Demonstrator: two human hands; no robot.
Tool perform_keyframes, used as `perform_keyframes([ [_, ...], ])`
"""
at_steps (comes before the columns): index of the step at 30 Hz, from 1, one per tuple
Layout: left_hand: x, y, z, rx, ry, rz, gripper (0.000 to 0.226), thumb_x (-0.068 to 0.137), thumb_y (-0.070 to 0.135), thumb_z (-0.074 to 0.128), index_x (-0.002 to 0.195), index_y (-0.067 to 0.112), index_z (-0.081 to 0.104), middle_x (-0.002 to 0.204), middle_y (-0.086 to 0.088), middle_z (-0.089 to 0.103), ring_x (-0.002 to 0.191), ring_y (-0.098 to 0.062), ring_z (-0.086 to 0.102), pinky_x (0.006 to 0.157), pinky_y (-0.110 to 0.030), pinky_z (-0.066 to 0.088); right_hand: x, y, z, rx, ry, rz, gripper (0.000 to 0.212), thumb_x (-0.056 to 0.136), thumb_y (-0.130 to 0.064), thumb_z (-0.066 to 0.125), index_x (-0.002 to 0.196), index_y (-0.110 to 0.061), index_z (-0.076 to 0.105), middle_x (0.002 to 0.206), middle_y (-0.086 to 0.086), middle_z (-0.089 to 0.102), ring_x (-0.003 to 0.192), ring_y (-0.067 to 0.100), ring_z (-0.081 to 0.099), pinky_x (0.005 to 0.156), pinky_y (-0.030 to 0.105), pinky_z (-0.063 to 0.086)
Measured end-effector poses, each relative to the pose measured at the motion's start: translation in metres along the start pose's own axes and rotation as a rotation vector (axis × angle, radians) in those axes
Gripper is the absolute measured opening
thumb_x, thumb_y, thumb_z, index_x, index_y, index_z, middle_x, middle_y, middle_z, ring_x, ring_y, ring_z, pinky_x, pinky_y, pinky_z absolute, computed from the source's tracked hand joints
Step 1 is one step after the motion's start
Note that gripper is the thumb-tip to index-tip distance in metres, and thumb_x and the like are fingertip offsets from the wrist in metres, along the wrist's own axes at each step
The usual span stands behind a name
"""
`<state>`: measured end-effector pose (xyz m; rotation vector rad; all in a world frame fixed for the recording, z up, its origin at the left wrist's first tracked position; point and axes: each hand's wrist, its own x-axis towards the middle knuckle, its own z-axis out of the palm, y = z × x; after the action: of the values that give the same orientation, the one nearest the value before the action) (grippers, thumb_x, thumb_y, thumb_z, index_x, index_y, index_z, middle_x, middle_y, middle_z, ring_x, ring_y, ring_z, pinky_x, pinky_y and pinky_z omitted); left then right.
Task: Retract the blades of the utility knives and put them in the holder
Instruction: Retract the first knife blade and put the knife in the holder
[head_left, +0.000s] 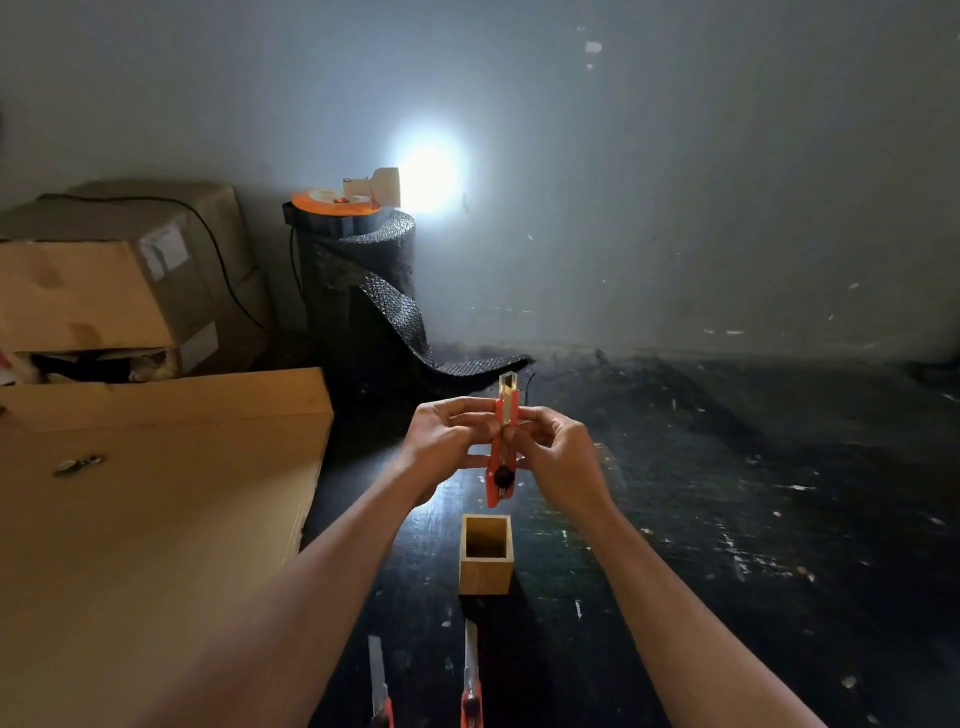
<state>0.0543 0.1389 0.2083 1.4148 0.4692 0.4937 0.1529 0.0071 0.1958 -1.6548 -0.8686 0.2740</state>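
Both hands hold one red utility knife upright above the dark table, its short blade tip pointing away from me. My left hand grips the left side of its body. My right hand holds the right side, with fingers near the black slider knob. Just below the knife stands a square wooden holder, open at the top and with nothing visible inside. Two more red knives lie near the bottom edge with long blades out: one on the left, one directly in front of the holder.
A large cardboard box fills the left side, with more boxes stacked behind it. A black mesh roll with a bright lamp on top stands at the back. The scuffed black table stretches right.
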Motion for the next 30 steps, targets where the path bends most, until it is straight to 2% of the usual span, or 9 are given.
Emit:
perform_keyframes([
  [3,0.012,-0.025,-0.006,0.039,0.045,-0.059,0.017,0.093,0.009,0.073,0.110,0.007,0.077,0.098,-0.012,0.082,0.090,-0.026,0.080,0.073,-0.039,0.066,0.007,0.020,0.005,-0.010,-0.003,0.043,0.024,0.090,-0.037,0.070,0.101,-0.016,0.068,0.088,-0.001,0.076,0.079,0.014,0.075,0.070,0.039,0.064],
  [8,0.031,-0.099,-0.023,0.380,0.176,-0.140,0.030,0.091,0.015,0.076,0.120,0.010,0.074,0.114,-0.012,0.078,0.099,-0.022,0.076,0.081,-0.038,0.065,0.021,0.071,0.014,-0.108,-0.009,0.171,0.010,0.089,-0.016,0.071,0.096,-0.012,0.065,0.084,0.005,0.073,0.074,0.018,0.073,0.069,0.045,0.063],
  [13,0.025,-0.152,-0.023,0.627,0.091,-0.249,0.066,0.083,0.022,0.085,0.143,0.014,0.058,0.141,-0.009,0.064,0.123,-0.024,0.064,0.100,-0.039,0.054,0.025,0.111,0.024,-0.211,-0.092,0.251,0.010,0.092,-0.012,0.066,0.101,-0.013,0.062,0.091,0.007,0.070,0.074,0.009,0.069,0.051,0.014,0.052],
  [17,0.023,-0.181,-0.018,0.704,0.053,-0.329,0.092,0.074,0.026,0.091,0.153,0.015,0.046,0.151,-0.010,0.055,0.137,-0.026,0.054,0.113,-0.041,0.046,0.025,0.140,0.034,-0.303,-0.149,0.296,0.002,0.093,-0.021,0.066,0.094,-0.018,0.066,0.086,-0.003,0.071,0.073,0.004,0.067,0.050,0.011,0.047],
  [19,0.022,-0.191,-0.017,0.717,0.054,-0.352,0.097,0.071,0.029,0.092,0.154,0.016,0.043,0.149,-0.010,0.058,0.135,-0.024,0.056,0.113,-0.040,0.047,0.024,0.153,0.038,-0.360,-0.177,0.313,0.003,0.091,-0.023,0.066,0.088,-0.024,0.067,0.085,-0.007,0.072,0.077,0.009,0.068,0.059,0.019,0.048],
  [21,0.022,-0.196,-0.015,0.707,0.067,-0.353,0.098,0.071,0.031,0.092,0.155,0.018,0.043,0.143,-0.007,0.064,0.127,-0.020,0.062,0.108,-0.032,0.049,0.025,0.163,0.041,-0.394,-0.215,0.331,0.005,0.089,-0.022,0.066,0.087,-0.027,0.067,0.087,-0.007,0.073,0.081,0.011,0.068,0.063,0.024,0.047],
  [24,0.019,-0.198,-0.014,0.677,0.083,-0.322,0.092,0.076,0.025,0.090,0.155,0.017,0.043,0.145,-0.002,0.063,0.126,-0.012,0.060,0.099,-0.018,0.040,0.023,0.169,0.044,-0.428,-0.235,0.333,0.004,0.088,-0.022,0.064,0.089,-0.026,0.065,0.088,-0.005,0.072,0.080,0.015,0.067,0.063,0.029,0.050],
  [27,0.019,-0.200,-0.016,0.653,0.087,-0.304,0.091,0.077,0.023,0.089,0.155,0.019,0.044,0.145,-0.001,0.063,0.119,-0.005,0.058,0.097,-0.018,0.039,0.023,0.172,0.045,-0.485,-0.249,0.323,0.007,0.088,-0.017,0.062,0.092,-0.022,0.066,0.088,-0.001,0.071,0.079,0.018,0.064,0.059,0.028,0.047],
  [30,0.019,-0.203,-0.017,0.649,0.088,-0.306,0.090,0.076,0.024,0.089,0.154,0.019,0.044,0.145,-0.002,0.062,0.123,-0.011,0.060,0.099,-0.022,0.041,0.023,0.174,0.046,-0.498,-0.244,0.329,0.010,0.088,-0.016,0.062,0.095,-0.020,0.068,0.091,0.001,0.072,0.082,0.020,0.065,0.067,0.034,0.054],
])
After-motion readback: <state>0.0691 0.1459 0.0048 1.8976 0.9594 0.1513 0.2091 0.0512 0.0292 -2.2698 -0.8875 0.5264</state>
